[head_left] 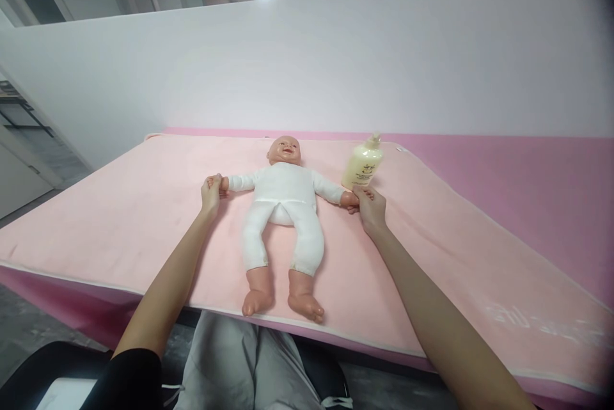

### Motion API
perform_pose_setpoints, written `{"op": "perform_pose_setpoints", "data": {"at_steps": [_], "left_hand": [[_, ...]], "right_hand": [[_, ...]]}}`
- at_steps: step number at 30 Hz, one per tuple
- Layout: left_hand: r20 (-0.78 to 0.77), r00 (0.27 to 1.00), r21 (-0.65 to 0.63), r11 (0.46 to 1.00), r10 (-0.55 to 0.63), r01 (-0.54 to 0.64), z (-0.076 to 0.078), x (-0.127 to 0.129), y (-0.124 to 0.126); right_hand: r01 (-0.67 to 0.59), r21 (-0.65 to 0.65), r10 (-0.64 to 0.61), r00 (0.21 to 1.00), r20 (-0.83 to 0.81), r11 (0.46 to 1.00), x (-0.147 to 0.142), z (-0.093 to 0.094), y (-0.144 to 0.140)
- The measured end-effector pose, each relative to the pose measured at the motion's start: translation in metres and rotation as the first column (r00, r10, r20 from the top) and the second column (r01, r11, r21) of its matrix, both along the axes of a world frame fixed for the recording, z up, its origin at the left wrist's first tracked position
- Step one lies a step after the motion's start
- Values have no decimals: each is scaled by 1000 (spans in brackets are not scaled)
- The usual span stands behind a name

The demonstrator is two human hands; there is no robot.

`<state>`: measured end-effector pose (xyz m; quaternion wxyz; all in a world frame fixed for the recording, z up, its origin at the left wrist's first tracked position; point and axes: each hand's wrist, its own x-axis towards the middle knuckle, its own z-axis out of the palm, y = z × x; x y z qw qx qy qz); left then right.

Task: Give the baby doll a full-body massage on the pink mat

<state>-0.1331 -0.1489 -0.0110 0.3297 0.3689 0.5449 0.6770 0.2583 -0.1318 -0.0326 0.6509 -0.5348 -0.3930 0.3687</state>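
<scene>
A baby doll [285, 187] with a white cloth body lies on its back, its feet toward me and its arms stretched out to both sides. My left hand [211, 192] is closed around the doll's hand on the left. On the other side, my right hand [371, 208] grips the doll's other hand, fingers curled over it. Just behind my right hand stands a pale yellow pump bottle [363, 164] with a small printed figure on it. My fingers partly hide both doll hands.
A pink blanket [119, 218] covers the table, over a darker pink surface [527, 192] on the right. A white partition wall [336, 71] rises behind the table. My legs [240, 359] are below the near edge.
</scene>
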Motion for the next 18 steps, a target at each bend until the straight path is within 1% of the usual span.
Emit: {"op": "perform_pose_setpoints", "data": {"at_steps": [6, 10, 14, 18], "left_hand": [[46, 999, -8, 1000, 14, -14, 3, 2, -1], [59, 998, -14, 1000, -2, 3, 3, 2, 0], [87, 996, -17, 1000, 2, 0, 3, 3, 0], [101, 995, -45, 999, 9, -4, 4, 1, 2]], "right_hand": [[-14, -19, 13, 999, -52, 1000, -2, 6, -2], [-14, -26, 12, 998, -62, 1000, -2, 8, -3], [-10, -31, 11, 1000, 8, 999, -2, 7, -4], [34, -11, -33, 996, 78, 999, -1, 2, -3]]}}
